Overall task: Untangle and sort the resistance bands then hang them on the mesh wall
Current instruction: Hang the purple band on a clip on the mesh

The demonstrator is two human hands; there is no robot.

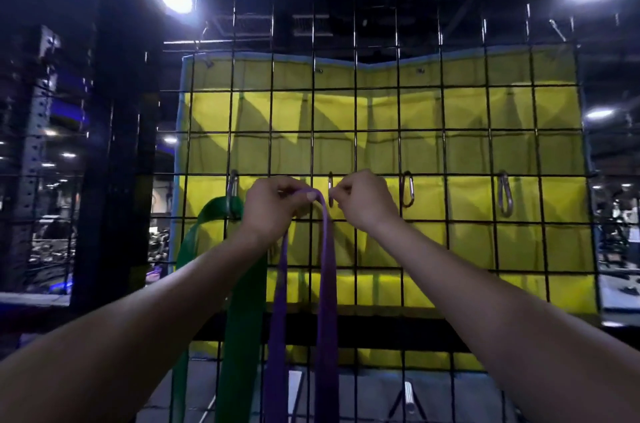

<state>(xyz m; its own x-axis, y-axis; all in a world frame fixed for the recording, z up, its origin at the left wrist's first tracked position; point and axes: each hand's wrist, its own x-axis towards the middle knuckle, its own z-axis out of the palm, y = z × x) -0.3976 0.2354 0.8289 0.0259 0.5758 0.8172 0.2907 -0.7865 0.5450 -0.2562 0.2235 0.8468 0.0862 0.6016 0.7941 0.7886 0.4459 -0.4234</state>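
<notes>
Hanging flat purple rubber resistance band (327, 270) on black wire mesh wall (429, 152).
Left hand (273, 211) pinches band's top loop; right hand (363, 201) grips silver metal carabiner (330, 192).

Black mesh wall (377, 132) carries four carabiners; green band (239, 301) hangs from the leftmost (232, 188).

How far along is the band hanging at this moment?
Done: the green band hangs from the leftmost carabiner. In hand: the left hand pinches the top of the purple band, and the right hand grips the second carabiner. Left: clipping purple on; two carabiners hang bare.
</notes>
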